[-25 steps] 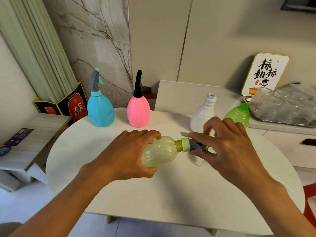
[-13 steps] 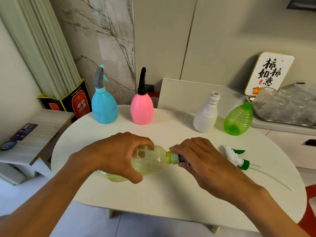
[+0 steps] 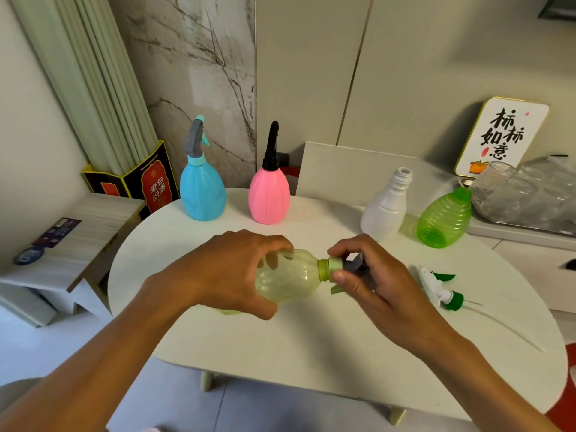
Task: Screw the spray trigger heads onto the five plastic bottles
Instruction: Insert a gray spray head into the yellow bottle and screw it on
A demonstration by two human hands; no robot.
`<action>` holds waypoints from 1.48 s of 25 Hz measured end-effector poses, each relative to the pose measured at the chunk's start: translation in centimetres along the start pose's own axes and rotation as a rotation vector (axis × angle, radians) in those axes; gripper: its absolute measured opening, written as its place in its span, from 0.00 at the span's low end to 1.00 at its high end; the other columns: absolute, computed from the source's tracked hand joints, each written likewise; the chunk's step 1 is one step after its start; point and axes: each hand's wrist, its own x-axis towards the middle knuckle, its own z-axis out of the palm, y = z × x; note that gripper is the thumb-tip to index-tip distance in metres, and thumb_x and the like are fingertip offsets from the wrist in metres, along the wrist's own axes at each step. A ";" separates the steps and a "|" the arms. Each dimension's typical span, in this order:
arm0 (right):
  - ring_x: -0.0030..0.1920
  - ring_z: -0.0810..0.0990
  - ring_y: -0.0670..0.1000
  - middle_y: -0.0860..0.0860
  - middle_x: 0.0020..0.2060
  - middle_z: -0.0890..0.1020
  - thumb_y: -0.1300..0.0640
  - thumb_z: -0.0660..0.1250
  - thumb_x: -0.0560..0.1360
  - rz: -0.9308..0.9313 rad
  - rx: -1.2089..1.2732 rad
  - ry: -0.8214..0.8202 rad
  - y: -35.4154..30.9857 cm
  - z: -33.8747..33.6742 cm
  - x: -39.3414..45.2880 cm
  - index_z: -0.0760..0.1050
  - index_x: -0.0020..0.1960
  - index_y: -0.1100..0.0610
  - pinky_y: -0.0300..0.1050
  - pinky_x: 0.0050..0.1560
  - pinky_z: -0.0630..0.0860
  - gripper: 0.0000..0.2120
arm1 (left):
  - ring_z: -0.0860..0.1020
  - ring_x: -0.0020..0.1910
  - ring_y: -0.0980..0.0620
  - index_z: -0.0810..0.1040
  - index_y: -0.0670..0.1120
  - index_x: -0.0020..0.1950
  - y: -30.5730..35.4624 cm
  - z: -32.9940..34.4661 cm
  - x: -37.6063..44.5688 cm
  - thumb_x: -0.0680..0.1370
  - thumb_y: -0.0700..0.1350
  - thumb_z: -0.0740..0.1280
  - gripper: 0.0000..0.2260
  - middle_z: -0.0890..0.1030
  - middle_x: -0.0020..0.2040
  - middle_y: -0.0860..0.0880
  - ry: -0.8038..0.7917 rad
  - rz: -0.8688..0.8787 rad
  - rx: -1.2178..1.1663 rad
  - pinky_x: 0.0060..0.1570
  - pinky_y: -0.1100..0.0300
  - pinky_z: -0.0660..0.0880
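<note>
My left hand [image 3: 230, 272] grips a pale yellow-green bottle [image 3: 290, 280] lying sideways above the white table [image 3: 311, 347]. My right hand [image 3: 371, 279] pinches the grey spray head with its pale green collar [image 3: 338, 269] at the bottle's neck. A blue bottle [image 3: 202, 194] with a grey head and a pink bottle [image 3: 269, 198] with a black head stand at the back. A white bottle [image 3: 386, 207] with a bare neck and a green bottle [image 3: 445, 218] stand at the right. A white and green trigger head [image 3: 439, 289] with a long tube lies on the table.
A tray of upturned glasses [image 3: 530, 198] and a framed sign [image 3: 501, 135] sit on the counter at right. A low wooden shelf [image 3: 68, 238] and a black and red box [image 3: 137, 182] stand at left. A red object [image 3: 568, 385] shows at the right edge.
Both hands with the yellow-green bottle came slightly nearer, and my right hand turned on the spray head, whose grey body and green collar now show between the fingers.
</note>
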 end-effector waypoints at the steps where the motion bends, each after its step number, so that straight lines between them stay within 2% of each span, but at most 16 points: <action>1: 0.47 0.78 0.49 0.40 0.49 0.75 0.51 0.66 0.78 -0.022 -0.043 -0.043 0.1 0.1 -0.2 0.72 0.58 0.47 0.41 0.46 0.78 0.10 | 0.75 0.48 0.58 0.65 0.65 0.65 -0.1 0.1 0.1 0.58 0.64 0.74 0.37 0.75 0.53 0.64 0.011 0.001 0.045 0.44 0.64 0.73; 3: 0.49 0.76 0.48 0.42 0.52 0.73 0.55 0.67 0.78 -0.100 -0.187 -0.120 0.3 0.0 -0.4 0.71 0.60 0.48 0.45 0.49 0.76 0.12 | 0.74 0.47 0.58 0.64 0.66 0.64 -0.3 0.3 0.1 0.57 0.64 0.73 0.37 0.75 0.50 0.65 -0.010 -0.002 0.070 0.42 0.64 0.72; 6: 0.49 0.74 0.45 0.42 0.53 0.75 0.58 0.69 0.77 -0.231 -0.428 -0.177 0.3 -0.5 -0.1 0.73 0.59 0.49 0.50 0.48 0.73 0.13 | 0.74 0.46 0.61 0.62 0.68 0.61 -0.4 0.3 -0.1 0.56 0.64 0.73 0.36 0.72 0.45 0.69 -0.080 -0.018 0.040 0.38 0.67 0.70; 8: 0.50 0.76 0.46 0.42 0.52 0.77 0.60 0.71 0.75 -0.216 -0.368 -0.155 0.2 -0.5 0.0 0.75 0.58 0.50 0.48 0.49 0.74 0.14 | 0.74 0.47 0.63 0.62 0.68 0.62 -0.4 0.3 -0.1 0.56 0.64 0.74 0.37 0.72 0.45 0.68 -0.082 -0.018 0.014 0.38 0.68 0.70; 10: 0.50 0.78 0.49 0.41 0.51 0.77 0.60 0.72 0.74 -0.137 -0.169 -0.100 0.1 -0.7 0.0 0.75 0.57 0.49 0.40 0.50 0.76 0.14 | 0.74 0.47 0.60 0.63 0.67 0.63 -0.3 0.3 -0.1 0.57 0.64 0.74 0.37 0.74 0.49 0.67 -0.027 -0.001 0.000 0.41 0.67 0.71; 12: 0.48 0.79 0.49 0.40 0.49 0.77 0.58 0.71 0.74 -0.076 -0.081 -0.052 0.1 -0.8 0.0 0.73 0.57 0.46 0.35 0.49 0.77 0.15 | 0.75 0.49 0.59 0.64 0.65 0.65 -0.1 0.3 -0.1 0.58 0.64 0.74 0.38 0.76 0.53 0.65 0.029 0.013 -0.007 0.43 0.65 0.73; 14: 0.47 0.82 0.49 0.40 0.49 0.78 0.55 0.70 0.75 -0.014 -0.028 -0.040 0.3 -0.7 0.0 0.71 0.59 0.41 0.40 0.47 0.80 0.17 | 0.75 0.49 0.58 0.65 0.64 0.66 0.1 0.5 0.0 0.59 0.64 0.74 0.38 0.76 0.55 0.64 0.058 0.018 0.005 0.46 0.63 0.74; 17: 0.44 0.82 0.52 0.43 0.49 0.77 0.49 0.67 0.77 0.016 -0.013 -0.010 0.4 -0.4 -0.2 0.68 0.62 0.39 0.49 0.41 0.82 0.17 | 0.74 0.50 0.57 0.64 0.63 0.67 0.1 0.8 0.1 0.59 0.65 0.73 0.38 0.77 0.57 0.63 0.091 0.026 0.042 0.47 0.63 0.73; 20: 0.43 0.81 0.50 0.41 0.46 0.77 0.42 0.63 0.77 0.020 -0.088 0.003 0.5 -0.4 -0.2 0.67 0.62 0.38 0.50 0.37 0.80 0.15 | 0.70 0.48 0.59 0.65 0.62 0.68 0.2 1.1 0.2 0.59 0.65 0.72 0.39 0.77 0.58 0.62 0.129 0.048 0.121 0.46 0.65 0.65; 22: 0.43 0.82 0.51 0.42 0.48 0.77 0.43 0.65 0.76 0.047 -0.039 -0.015 0.6 -0.2 -0.2 0.67 0.63 0.38 0.51 0.38 0.81 0.17 | 0.69 0.48 0.60 0.64 0.61 0.68 0.2 1.2 0.3 0.60 0.65 0.72 0.39 0.77 0.60 0.60 0.143 0.047 0.150 0.47 0.64 0.64; 24: 0.44 0.82 0.49 0.42 0.51 0.76 0.48 0.69 0.75 0.054 0.011 -0.029 0.6 -0.2 -0.2 0.65 0.65 0.39 0.49 0.40 0.82 0.21 | 0.69 0.49 0.60 0.64 0.61 0.69 0.1 1.2 0.5 0.60 0.66 0.71 0.39 0.76 0.61 0.59 0.147 0.041 0.152 0.48 0.63 0.64; 26: 0.42 0.80 0.47 0.42 0.49 0.76 0.50 0.70 0.75 0.029 -0.008 0.000 0.6 -0.4 0.0 0.65 0.65 0.39 0.43 0.39 0.81 0.22 | 0.70 0.50 0.59 0.64 0.61 0.69 0.2 1.2 0.5 0.60 0.66 0.71 0.39 0.77 0.61 0.58 0.166 0.045 0.142 0.48 0.63 0.64; 28: 0.40 0.79 0.49 0.43 0.45 0.76 0.44 0.67 0.75 0.031 -0.036 0.022 0.4 -0.6 0.1 0.65 0.63 0.38 0.42 0.37 0.78 0.19 | 0.73 0.52 0.56 0.64 0.60 0.68 0.3 1.3 0.4 0.60 0.66 0.70 0.38 0.77 0.61 0.57 0.194 0.067 0.153 0.49 0.62 0.64; 31: 0.37 0.78 0.51 0.46 0.40 0.78 0.39 0.63 0.75 0.084 -0.049 -0.005 0.5 -0.4 0.1 0.66 0.62 0.38 0.47 0.35 0.76 0.17 | 0.75 0.54 0.54 0.65 0.59 0.68 0.4 1.5 0.3 0.60 0.66 0.69 0.38 0.78 0.61 0.57 0.191 0.091 0.194 0.51 0.61 0.64; 33: 0.36 0.78 0.50 0.45 0.42 0.78 0.39 0.63 0.75 0.108 -0.037 -0.023 0.5 -0.4 0.1 0.65 0.63 0.38 0.47 0.34 0.76 0.18 | 0.75 0.54 0.54 0.65 0.59 0.68 0.4 1.5 0.4 0.60 0.65 0.69 0.38 0.78 0.60 0.58 0.196 0.090 0.200 0.51 0.61 0.64; 37: 0.39 0.78 0.48 0.40 0.48 0.75 0.48 0.70 0.73 0.120 0.007 -0.033 0.2 -0.6 0.0 0.63 0.65 0.37 0.43 0.37 0.79 0.25 | 0.74 0.53 0.55 0.65 0.60 0.68 0.6 1.3 0.4 0.61 0.64 0.69 0.37 0.77 0.60 0.59 0.215 0.083 0.172 0.52 0.59 0.66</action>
